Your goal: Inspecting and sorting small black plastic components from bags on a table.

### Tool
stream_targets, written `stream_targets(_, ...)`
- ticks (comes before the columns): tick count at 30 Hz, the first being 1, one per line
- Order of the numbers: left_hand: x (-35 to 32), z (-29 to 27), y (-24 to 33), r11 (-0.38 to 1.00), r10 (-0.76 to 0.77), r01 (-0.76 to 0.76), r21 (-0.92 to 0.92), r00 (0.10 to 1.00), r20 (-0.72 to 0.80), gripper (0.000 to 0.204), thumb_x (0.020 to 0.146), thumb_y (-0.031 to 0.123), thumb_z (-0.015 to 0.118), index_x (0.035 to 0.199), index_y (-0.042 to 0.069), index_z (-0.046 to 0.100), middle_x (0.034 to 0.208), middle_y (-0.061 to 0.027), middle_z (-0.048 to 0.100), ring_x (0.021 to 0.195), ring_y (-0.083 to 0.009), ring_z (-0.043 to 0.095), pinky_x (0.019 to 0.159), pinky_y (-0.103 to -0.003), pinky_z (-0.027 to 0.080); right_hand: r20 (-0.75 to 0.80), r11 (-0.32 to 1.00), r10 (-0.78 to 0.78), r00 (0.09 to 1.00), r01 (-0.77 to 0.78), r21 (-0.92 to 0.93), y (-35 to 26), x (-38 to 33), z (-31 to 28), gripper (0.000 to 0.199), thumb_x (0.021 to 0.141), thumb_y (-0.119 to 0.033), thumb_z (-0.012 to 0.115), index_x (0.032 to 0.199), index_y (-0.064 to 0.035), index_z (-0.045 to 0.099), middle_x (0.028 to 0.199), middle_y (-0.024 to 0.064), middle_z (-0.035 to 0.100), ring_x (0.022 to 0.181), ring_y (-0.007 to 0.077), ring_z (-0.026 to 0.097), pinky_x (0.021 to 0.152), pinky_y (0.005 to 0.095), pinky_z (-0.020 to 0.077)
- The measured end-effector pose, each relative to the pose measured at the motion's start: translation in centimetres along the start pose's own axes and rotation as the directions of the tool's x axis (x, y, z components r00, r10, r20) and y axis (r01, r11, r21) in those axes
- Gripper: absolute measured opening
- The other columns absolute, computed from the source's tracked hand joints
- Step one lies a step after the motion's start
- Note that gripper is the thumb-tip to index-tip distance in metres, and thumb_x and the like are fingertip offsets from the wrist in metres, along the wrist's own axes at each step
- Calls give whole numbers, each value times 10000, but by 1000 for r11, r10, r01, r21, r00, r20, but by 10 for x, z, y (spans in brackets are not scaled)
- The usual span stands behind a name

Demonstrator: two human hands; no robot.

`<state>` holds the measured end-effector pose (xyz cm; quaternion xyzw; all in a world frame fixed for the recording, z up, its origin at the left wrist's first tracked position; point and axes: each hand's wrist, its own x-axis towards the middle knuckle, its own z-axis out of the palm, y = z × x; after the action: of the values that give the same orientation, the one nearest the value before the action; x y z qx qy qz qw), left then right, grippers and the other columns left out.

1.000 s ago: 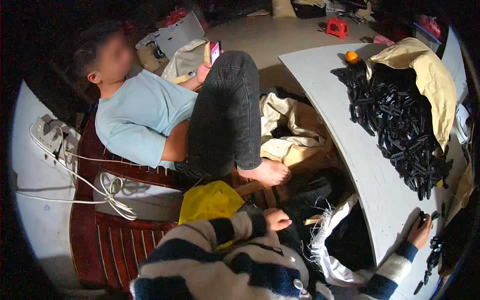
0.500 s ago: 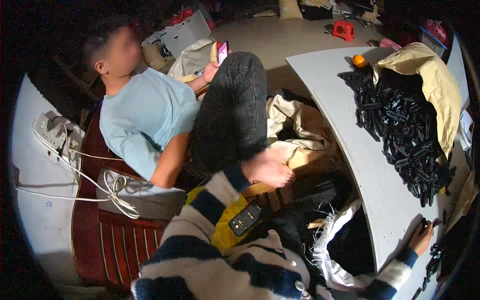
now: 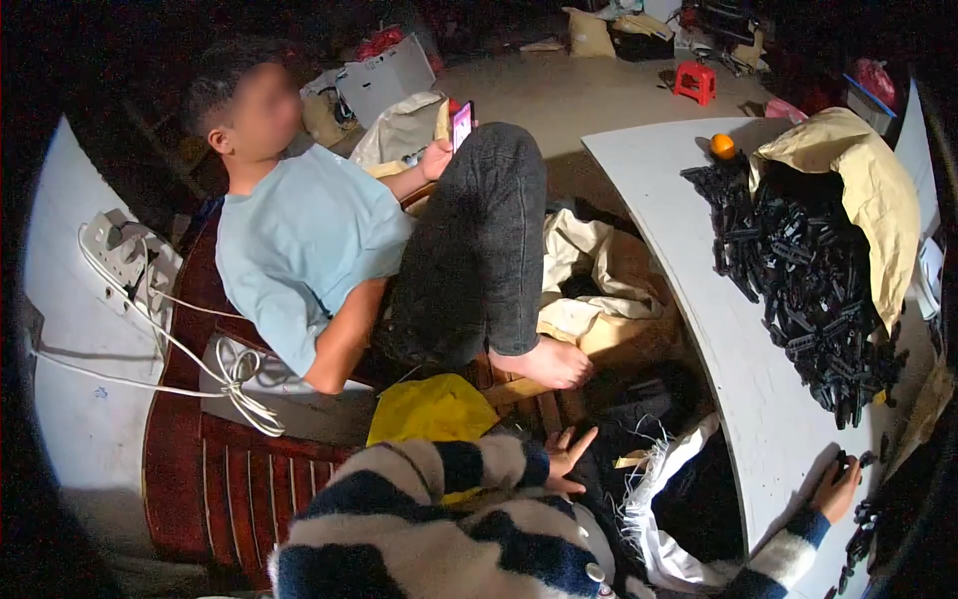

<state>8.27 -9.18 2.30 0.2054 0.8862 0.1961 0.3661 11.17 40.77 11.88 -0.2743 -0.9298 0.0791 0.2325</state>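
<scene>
Right hand: my right hand (image 3: 836, 486) rests on the near edge of the white bench (image 3: 699, 299), fingers curled onto a few small black plastic parts (image 3: 848, 461); I judge the grip closed on them, though the hand hides how many.
Left hand: my left hand (image 3: 565, 461) hangs over the dark gap below the bench with fingers spread, its grip open and holding nothing.
Where the parts are: the ones under my right hand lie at the bench edge, apart from the big heap of black parts (image 3: 798, 290) further up the bench.
Look: small, matte black, narrow clip-like pieces, tangled every way in the heap; I cannot make out finer shape.
Handling: I judge them light, stiff and not fragile; they probably snag on each other, so I would pinch one across its narrow body rather than scoop.
Beside the heap: a tan paper sack (image 3: 868, 180) lies open over the far side of the heap, and an orange fruit (image 3: 722, 146) sits just beyond it.
Nearby: another person in a light blue shirt (image 3: 299, 250) reclines on a red slatted bed, holding a phone (image 3: 462, 124).
Below: a yellow cloth (image 3: 429, 409) lies near my left sleeve.
</scene>
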Motion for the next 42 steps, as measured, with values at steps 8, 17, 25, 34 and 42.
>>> stream_targets(8, 16, 24, -18, 997, 65, -68, -26, 994, -92, 1111, 663, 502, 627, 1365, 194, -179, 1346, -386, 50, 1231, -554, 85, 994, -572, 122, -59, 959, 64, 996, -45, 280, 53, 2, 33, 278, 841, -182, 515, 1065, -19, 493, 1021, 180, 526, 932, 339, 517, 791, 386, 422)
stream_targets(17, 15, 29, -22, 988, 57, -70, -138, 994, -99, 1121, 649, 517, 634, 1367, 206, -168, 1367, -355, 5, 1238, -546, 44, 985, -582, 111, -50, 1000, 0, 999, -1, -20, -5, -2, 5, 259, 803, -39, 531, 1056, 3, 499, 1047, 147, 536, 910, 262, 536, 783, 344, 432)
stream_targets(25, 15, 24, -21, 977, 69, -81, -196, 995, -66, 1128, 656, 487, 651, 1373, 172, -160, 1365, -359, -29, 1248, -540, -21, 1005, -570, 63, 124, 997, 73, 990, -77, 26, 21, 6, 9, 326, 852, -213, 524, 1109, -15, 504, 1016, 185, 564, 931, 320, 555, 786, 366, 437)
stream_targets(34, 12, 20, -20, 992, 69, -73, -104, 997, -43, 1133, 672, 476, 643, 1354, 162, -206, 1333, -407, -44, 1242, -553, -31, 1003, -566, 119, 119, 984, 172, 978, -166, -64, -10, 0, -6, 375, 834, -222, 553, 1148, -24, 496, 1036, 178, 589, 924, 266, 591, 785, 329, 454)
stream_targets(42, 7, 19, -16, 995, 64, -70, -75, 995, -78, 1127, 673, 482, 639, 1357, 165, -199, 1324, -420, -1, 1231, -567, 40, 1009, -547, 146, 127, 984, 168, 977, -159, -81, -14, -2, -9, 384, 824, -248, 552, 1140, -38, 490, 980, 177, 604, 886, 290, 595, 761, 336, 459)
